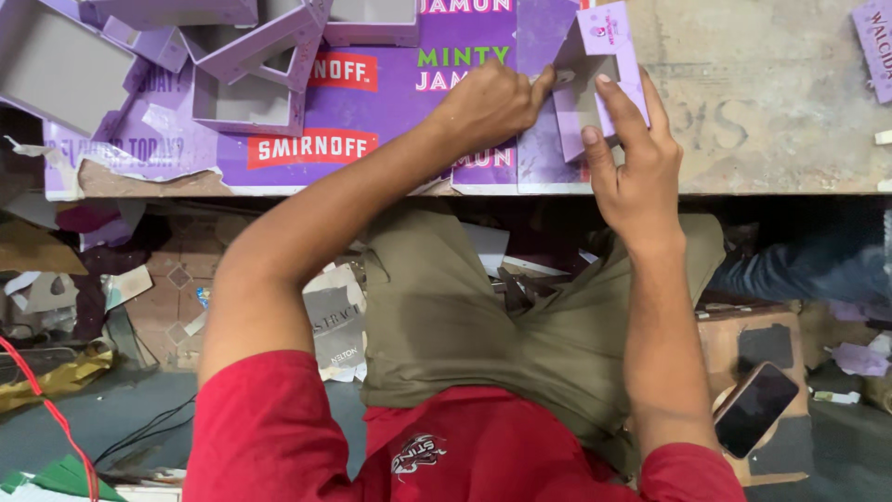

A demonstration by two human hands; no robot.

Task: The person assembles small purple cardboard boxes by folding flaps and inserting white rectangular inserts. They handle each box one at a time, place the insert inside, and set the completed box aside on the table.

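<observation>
A small purple cardboard box piece (604, 56) stands partly folded on the workbench (771, 102). My right hand (632, 153) grips its right side, fingers wrapped over the flap. My left hand (488, 102) presses on the box's left edge with the fingers pinched together. Both hands work over a flat purple printed sheet (390, 102) that covers the left part of the bench.
Several folded purple box trays (246, 70) are piled at the upper left. Another purple piece (875, 46) lies at the far right. A phone (754, 409) rests on a brown box by my right elbow. Paper scraps litter the floor (139, 307) below the bench.
</observation>
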